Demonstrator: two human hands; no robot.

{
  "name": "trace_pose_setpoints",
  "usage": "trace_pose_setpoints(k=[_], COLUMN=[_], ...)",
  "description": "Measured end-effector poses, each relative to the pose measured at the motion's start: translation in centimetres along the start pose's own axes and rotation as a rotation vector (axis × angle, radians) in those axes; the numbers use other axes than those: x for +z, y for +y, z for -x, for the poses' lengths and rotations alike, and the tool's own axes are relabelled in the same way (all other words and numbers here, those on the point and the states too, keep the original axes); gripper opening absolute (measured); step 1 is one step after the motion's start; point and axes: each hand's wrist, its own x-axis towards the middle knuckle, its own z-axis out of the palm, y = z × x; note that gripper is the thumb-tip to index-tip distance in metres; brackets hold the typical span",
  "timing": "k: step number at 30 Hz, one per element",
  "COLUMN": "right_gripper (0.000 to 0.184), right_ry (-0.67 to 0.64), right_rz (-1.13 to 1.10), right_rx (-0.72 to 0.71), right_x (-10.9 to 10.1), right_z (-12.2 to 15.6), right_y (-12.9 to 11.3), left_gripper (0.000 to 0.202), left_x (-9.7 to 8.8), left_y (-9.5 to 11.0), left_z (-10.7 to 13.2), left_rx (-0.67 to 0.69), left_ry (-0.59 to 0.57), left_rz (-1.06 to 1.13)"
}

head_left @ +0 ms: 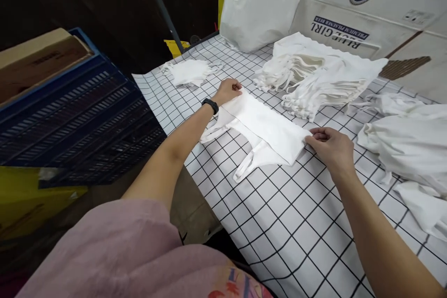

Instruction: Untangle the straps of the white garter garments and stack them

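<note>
A white cloth bag (265, 130) with thin straps lies flat on the black-gridded white table cover (300, 228). My left hand (227, 91), a black band on its wrist, is closed and pinches the bag's far end. My right hand (330, 145) is closed on the bag's near right corner, with the fingers curled over the fabric edge. The bag is stretched between the two hands, and its straps trail off toward the table's left edge.
A stack of folded white bags (314, 79) lies beyond the hands, with loose white cloth (408, 144) at right and a small pile (188, 72) at far left. A white plastic sack (261, 0) and a cardboard box (377, 14) stand behind. Blue crates (77, 116) sit left of the table.
</note>
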Motion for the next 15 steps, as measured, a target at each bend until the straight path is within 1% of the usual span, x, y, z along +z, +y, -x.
trace_pose_setpoints(k=[2,5,7,10,12,13,14,15], right_gripper=[0.025,0.028,0.034,0.041,0.041,0.041,0.039,0.037], right_ry=[0.008,0.015,0.032,0.091,0.127,0.140,0.155,0.175], right_rz=[0.014,0.011,-0.026,-0.075,-0.068,-0.054,-0.036,-0.014], right_rx=[-0.004,-0.013,-0.021,-0.067,-0.118,-0.144,-0.171,-0.201], right_x=[0.1,0.3,0.3,-0.4,-1.2,-1.7,-2.2,-2.8], right_z=[-0.1,-0.3,0.0,1.4,3.0,3.9,4.8,5.6], right_y=[0.0,0.3,0.6,1.3,1.9,2.2,2.7,3.2], left_gripper=[0.017,0.031,0.036,0.032,0.024,0.021,0.019,0.017], left_x=[-0.3,-1.0,-1.7,-2.8,-3.1,-2.9,-2.5,-1.8], left_y=[-0.4,-0.8,-0.8,-0.2,1.0,2.1,3.5,5.1], left_z=[0.1,1.0,2.0,4.3,6.6,8.1,9.8,11.8], left_rx=[0.037,0.069,0.081,0.094,0.111,0.128,0.154,0.208], left_ry=[-0.040,-0.045,-0.020,0.061,0.144,0.182,0.212,0.199], left_rz=[-0.004,-0.060,-0.089,-0.152,-0.198,-0.183,-0.127,-0.018])
